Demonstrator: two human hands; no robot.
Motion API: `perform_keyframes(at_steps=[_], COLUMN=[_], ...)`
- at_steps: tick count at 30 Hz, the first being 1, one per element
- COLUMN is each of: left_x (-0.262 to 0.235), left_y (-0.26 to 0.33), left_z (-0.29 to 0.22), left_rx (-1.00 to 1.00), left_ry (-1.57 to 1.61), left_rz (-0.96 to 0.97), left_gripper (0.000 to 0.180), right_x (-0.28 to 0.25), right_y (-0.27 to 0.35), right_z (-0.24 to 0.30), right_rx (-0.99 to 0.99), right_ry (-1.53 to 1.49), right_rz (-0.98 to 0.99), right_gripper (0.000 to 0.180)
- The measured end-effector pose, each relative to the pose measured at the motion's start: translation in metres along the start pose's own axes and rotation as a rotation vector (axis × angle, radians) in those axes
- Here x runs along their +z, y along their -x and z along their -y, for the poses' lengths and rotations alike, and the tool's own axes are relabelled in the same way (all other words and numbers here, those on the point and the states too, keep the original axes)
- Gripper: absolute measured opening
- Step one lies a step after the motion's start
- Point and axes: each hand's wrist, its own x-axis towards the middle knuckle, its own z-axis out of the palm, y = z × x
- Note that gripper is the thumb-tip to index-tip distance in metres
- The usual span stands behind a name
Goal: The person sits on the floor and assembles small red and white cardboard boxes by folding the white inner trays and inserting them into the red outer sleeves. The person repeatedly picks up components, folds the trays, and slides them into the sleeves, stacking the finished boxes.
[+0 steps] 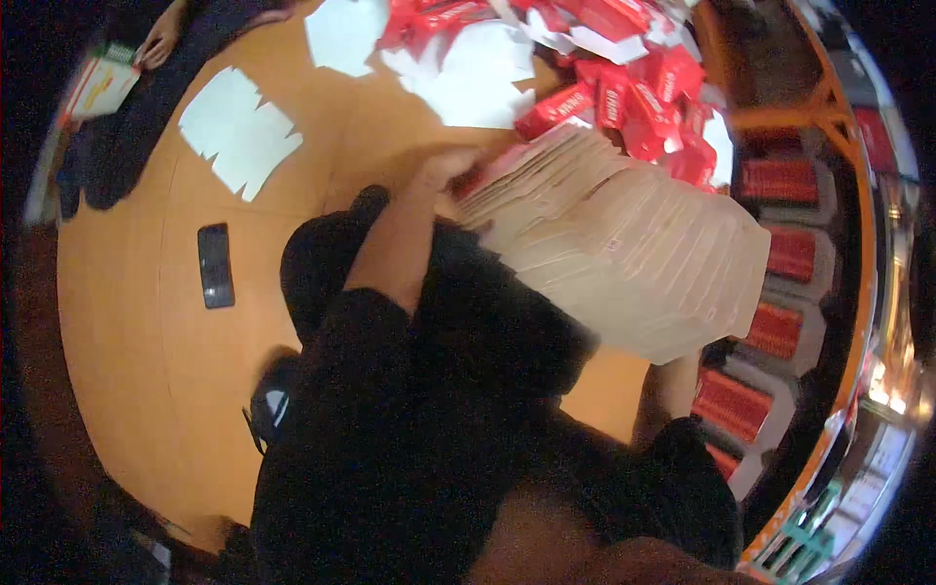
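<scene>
A thick stack of flat carton blanks [634, 244], pale grey-brown on the sides facing me, lies fanned and tilted across my lap. My left hand [453, 168] is closed on its far left end, where a little red print shows; the fingers are blurred. At the near right end my right hand [678, 380] supports the stack from below, its fingers mostly hidden behind the cardboard. Just beyond the stack, red folded cartons [634, 107] lie in a loose heap.
White cut blanks [244, 132] lie on the orange-brown floor [127, 341], near a black phone [216, 265]. Along the right, stacks of red-printed blanks [775, 330] stand beside an orange metal frame [853, 322]. At upper left, another person's hand [161, 39] holds a small carton [100, 88].
</scene>
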Motion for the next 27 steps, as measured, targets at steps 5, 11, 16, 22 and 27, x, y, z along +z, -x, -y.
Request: perform_keyframes(at_steps=[5,11,16,22,27], left_x=[0.061,0.062,0.069,0.074,0.087], left_y=[0.135,0.133,0.148,0.145,0.164], left_z=[-0.089,-0.062,-0.063,-0.06,-0.073], left_rx=[-0.065,-0.027,-0.093,-0.101,-0.063], left_ry=[0.15,0.097,0.052,0.041,0.02], left_rz=[0.128,0.206,0.214,0.16,0.173], left_gripper=[0.052,0.068,0.071,0.074,0.076], right_x=[-0.036,-0.053,-0.068,-0.091,-0.116], right_y=[0.073,0.126,0.162,0.21,0.267], right_z=[-0.013,-0.028,-0.033,-0.021,0.012], right_rx=[-0.07,-0.171,-0.262,-0.617,-1.227], right_ry=[-0.148,-0.35,-0.436,-0.193,0.528], right_rz=[-0.207,-0.373,-0.477,-0.53,-0.301], right_gripper=[0.031,0.031,0.031,0.031,0.037])
